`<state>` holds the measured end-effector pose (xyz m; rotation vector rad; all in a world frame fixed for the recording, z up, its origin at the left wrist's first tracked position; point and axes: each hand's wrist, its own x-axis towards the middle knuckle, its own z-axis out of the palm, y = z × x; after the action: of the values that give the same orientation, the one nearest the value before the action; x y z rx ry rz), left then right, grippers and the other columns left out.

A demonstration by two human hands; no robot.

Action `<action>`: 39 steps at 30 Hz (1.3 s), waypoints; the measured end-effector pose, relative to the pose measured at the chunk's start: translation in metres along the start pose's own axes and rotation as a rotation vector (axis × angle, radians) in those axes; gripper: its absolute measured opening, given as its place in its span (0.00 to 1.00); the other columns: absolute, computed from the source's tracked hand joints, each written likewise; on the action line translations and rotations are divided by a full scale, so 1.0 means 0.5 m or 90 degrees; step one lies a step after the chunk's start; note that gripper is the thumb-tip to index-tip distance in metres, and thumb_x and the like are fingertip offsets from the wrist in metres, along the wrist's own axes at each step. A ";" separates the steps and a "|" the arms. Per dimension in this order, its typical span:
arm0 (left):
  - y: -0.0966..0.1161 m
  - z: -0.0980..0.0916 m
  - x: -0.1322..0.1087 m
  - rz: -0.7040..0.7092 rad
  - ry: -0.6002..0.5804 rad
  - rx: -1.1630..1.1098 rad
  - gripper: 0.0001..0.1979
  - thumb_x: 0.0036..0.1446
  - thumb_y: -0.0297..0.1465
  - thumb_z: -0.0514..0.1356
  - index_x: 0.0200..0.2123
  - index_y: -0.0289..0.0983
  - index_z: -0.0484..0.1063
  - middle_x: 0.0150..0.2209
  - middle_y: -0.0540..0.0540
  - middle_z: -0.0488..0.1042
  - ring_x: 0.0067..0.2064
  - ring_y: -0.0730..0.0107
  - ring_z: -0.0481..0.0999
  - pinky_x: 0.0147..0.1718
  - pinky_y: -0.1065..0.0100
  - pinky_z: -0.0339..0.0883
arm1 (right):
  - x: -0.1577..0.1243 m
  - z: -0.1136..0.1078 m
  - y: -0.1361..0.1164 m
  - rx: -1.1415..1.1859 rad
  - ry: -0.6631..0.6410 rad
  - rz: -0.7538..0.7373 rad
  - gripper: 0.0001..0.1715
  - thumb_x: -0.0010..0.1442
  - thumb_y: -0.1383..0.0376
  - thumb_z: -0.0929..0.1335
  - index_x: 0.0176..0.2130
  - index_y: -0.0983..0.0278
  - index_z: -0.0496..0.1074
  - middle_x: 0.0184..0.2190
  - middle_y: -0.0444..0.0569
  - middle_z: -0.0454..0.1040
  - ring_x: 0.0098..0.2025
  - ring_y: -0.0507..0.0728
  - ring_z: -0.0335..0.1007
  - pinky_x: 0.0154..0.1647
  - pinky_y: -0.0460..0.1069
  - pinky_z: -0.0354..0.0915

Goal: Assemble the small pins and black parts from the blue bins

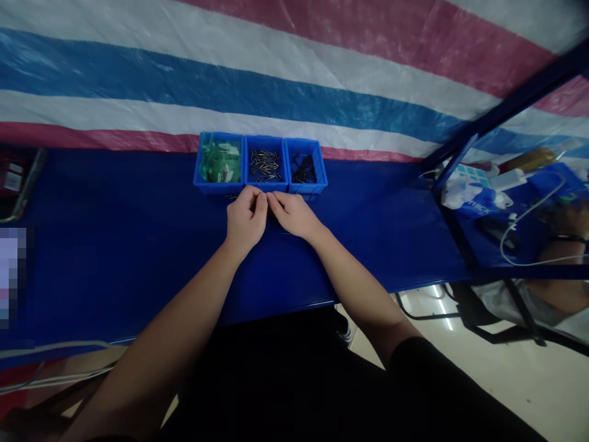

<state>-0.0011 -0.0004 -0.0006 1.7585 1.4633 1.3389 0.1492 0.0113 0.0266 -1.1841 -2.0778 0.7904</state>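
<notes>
The left hand [246,216] and right hand [292,215] rest close together on a blue table [115,258], just in front of three blue plastic bins set side by side. Both hands are half closed, fingers curled down, and their fingertips [261,198] meet or nearly meet just before the middle bin [265,185]; whether they pinch anything small between them cannot be told. The left bin [218,189] holds green pieces [221,161], too blurred to identify. The middle bin holds slim metal pins [265,166] with brass-coloured parts, and the right bin [304,189] holds small black parts [304,170]. Behind the table hangs a striped tarp [230,92]. To the right, a blue metal shelf frame [506,101] stands beside the table, with a white cable [519,242] on its lower level.
</notes>
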 end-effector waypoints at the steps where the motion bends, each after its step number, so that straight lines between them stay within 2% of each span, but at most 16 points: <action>1: 0.000 0.000 0.000 0.000 0.001 -0.002 0.11 0.66 0.38 0.54 0.33 0.39 0.68 0.24 0.53 0.70 0.26 0.74 0.70 0.30 0.70 0.63 | 0.000 0.000 -0.001 -0.001 -0.001 0.002 0.24 0.73 0.56 0.56 0.29 0.64 0.65 0.26 0.43 0.69 0.27 0.49 0.61 0.32 0.48 0.53; 39: 0.001 -0.001 0.000 -0.004 0.002 -0.005 0.12 0.66 0.40 0.54 0.33 0.39 0.69 0.23 0.52 0.69 0.25 0.74 0.68 0.29 0.70 0.63 | -0.001 0.000 0.000 -0.006 0.002 0.013 0.23 0.72 0.56 0.57 0.29 0.63 0.64 0.25 0.43 0.69 0.27 0.49 0.61 0.32 0.47 0.53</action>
<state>-0.0012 -0.0007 -0.0002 1.7464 1.4615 1.3438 0.1492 0.0110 0.0263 -1.2131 -2.0725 0.7881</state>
